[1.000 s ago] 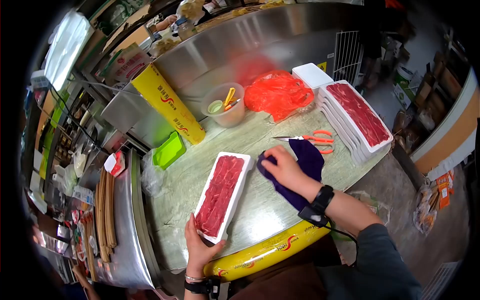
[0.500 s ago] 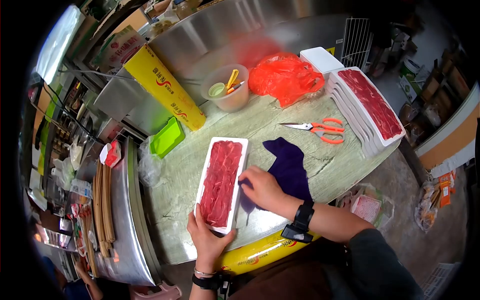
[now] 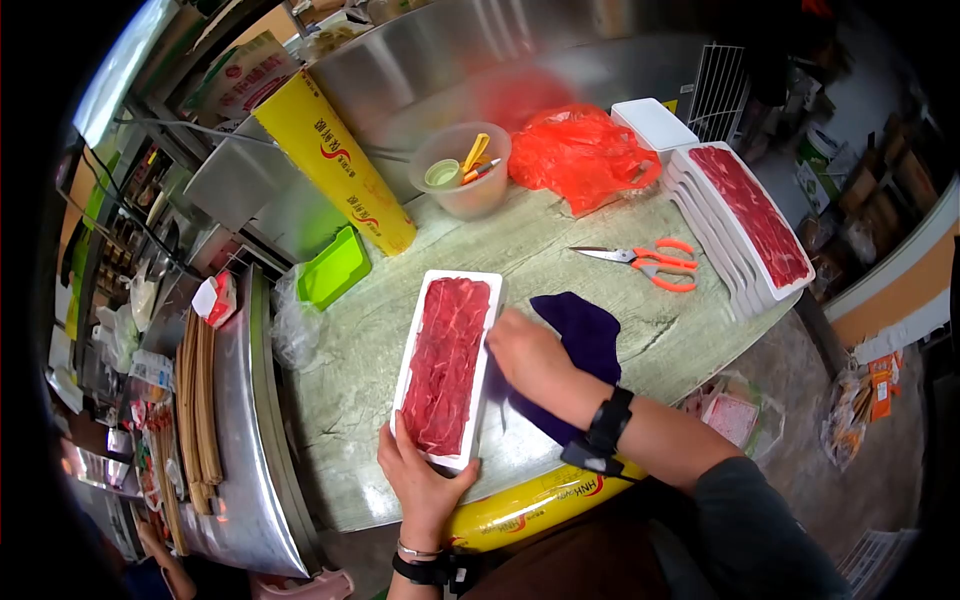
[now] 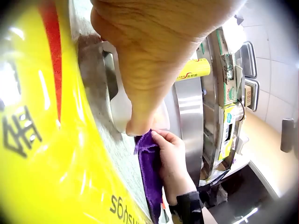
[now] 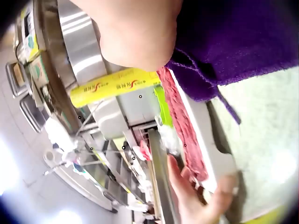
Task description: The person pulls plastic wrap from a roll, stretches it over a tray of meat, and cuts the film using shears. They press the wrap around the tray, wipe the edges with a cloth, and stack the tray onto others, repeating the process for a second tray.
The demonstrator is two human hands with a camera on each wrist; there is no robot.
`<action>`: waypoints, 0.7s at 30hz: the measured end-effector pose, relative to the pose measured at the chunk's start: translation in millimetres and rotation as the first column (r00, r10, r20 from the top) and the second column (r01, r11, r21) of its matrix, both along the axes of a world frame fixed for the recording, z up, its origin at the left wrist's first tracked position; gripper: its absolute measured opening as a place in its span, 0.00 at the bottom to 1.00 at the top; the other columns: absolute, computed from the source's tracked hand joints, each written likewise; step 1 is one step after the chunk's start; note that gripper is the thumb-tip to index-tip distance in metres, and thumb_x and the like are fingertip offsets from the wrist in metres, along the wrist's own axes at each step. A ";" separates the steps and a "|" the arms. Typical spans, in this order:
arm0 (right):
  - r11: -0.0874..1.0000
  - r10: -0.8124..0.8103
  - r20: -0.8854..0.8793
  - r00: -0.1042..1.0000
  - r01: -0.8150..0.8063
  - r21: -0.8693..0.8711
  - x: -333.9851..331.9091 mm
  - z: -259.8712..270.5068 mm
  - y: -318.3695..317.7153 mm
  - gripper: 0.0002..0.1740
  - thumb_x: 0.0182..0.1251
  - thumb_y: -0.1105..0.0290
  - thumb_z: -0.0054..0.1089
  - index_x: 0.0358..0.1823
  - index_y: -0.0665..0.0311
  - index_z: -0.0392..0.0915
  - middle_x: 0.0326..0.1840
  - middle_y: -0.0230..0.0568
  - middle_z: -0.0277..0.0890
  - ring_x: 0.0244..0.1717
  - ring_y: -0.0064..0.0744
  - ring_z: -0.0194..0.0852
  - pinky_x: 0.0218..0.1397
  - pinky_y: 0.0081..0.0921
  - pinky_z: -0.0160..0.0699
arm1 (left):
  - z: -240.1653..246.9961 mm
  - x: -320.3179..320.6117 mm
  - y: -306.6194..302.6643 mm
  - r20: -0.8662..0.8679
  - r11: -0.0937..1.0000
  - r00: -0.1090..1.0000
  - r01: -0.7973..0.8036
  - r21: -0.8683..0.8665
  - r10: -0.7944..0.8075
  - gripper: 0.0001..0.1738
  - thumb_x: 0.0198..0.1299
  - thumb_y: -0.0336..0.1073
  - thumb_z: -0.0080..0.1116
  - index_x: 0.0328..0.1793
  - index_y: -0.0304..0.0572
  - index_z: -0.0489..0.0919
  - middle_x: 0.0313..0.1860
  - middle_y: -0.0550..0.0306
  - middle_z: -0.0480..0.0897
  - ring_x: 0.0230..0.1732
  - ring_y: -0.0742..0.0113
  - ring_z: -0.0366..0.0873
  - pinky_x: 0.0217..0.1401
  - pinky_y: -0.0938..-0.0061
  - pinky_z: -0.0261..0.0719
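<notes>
Where the right hand (image 3: 530, 358) bends over the long side of the white tray (image 3: 410, 375), its fingertips are hidden in the head view. The left wrist view shows them: thumb and fingers pinch a corner of the purple cloth (image 3: 583, 335), close beside the tray. Forearm and wrist strap cover part of the cloth from above. Left hand (image 3: 425, 487) grips the tray's near end, thumb on one side and fingers on the other; its palm fills much of the left wrist view and blocks most of the tray there. Far end of the tray cut off behind the right hand in the right wrist view.

Tray lies on the worktop (image 3: 350, 430) in front of the person, between the green tray (image 3: 335, 268) and the cloth. Long, narrow, white-walled, filled with red meat (image 3: 447, 365) in thin, overlapping folds with pale streaks. Cloth dark purple, soft, wrinkled, with a frayed edge and a loose strand in the right wrist view.

Beyond: orange-handled scissors (image 3: 655, 263), blades partly apart; a crumpled red bag (image 3: 580, 155); a clear tub (image 3: 468, 190) holding small items, some too small to name; stacked white trays (image 3: 705, 245), the top one filled with similar meat.
</notes>
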State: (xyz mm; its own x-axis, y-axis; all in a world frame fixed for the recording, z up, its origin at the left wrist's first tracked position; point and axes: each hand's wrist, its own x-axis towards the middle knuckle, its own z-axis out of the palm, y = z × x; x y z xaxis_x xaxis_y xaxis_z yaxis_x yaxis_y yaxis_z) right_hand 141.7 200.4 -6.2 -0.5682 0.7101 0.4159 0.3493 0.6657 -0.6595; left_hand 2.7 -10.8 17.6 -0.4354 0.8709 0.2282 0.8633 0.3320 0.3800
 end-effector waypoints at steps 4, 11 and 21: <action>0.975 0.213 0.031 0.976 -0.215 0.055 16.5 1.2 -39.5 0.06 0.66 0.73 0.55 0.42 0.66 0.77 0.41 0.44 0.73 0.41 0.47 0.78 0.39 0.36 0.81 | -0.8 0.2 -0.4 0.012 1.000 1.000 -0.001 0.002 0.001 0.70 0.32 0.49 0.82 0.81 0.38 0.52 0.73 0.27 0.57 0.72 0.31 0.56 0.75 0.46 0.56; 0.966 0.127 0.131 0.983 -0.152 0.207 15.6 12.8 -6.1 0.15 0.64 0.73 0.54 0.52 0.67 0.76 0.45 0.45 0.73 0.45 0.46 0.77 0.44 0.36 0.80 | -0.5 -0.1 -0.9 0.011 1.000 1.000 -0.003 0.006 0.003 0.70 0.32 0.50 0.82 0.81 0.37 0.53 0.73 0.27 0.57 0.72 0.31 0.56 0.75 0.46 0.56; 0.956 0.091 0.263 0.960 -0.158 0.246 13.5 19.0 -16.3 0.16 0.60 0.74 0.53 0.50 0.68 0.76 0.42 0.42 0.73 0.41 0.44 0.75 0.38 0.35 0.80 | -2.6 -0.5 -1.8 0.035 1.000 0.999 -0.009 0.012 0.009 0.69 0.32 0.50 0.82 0.81 0.37 0.53 0.73 0.27 0.57 0.72 0.31 0.56 0.75 0.45 0.55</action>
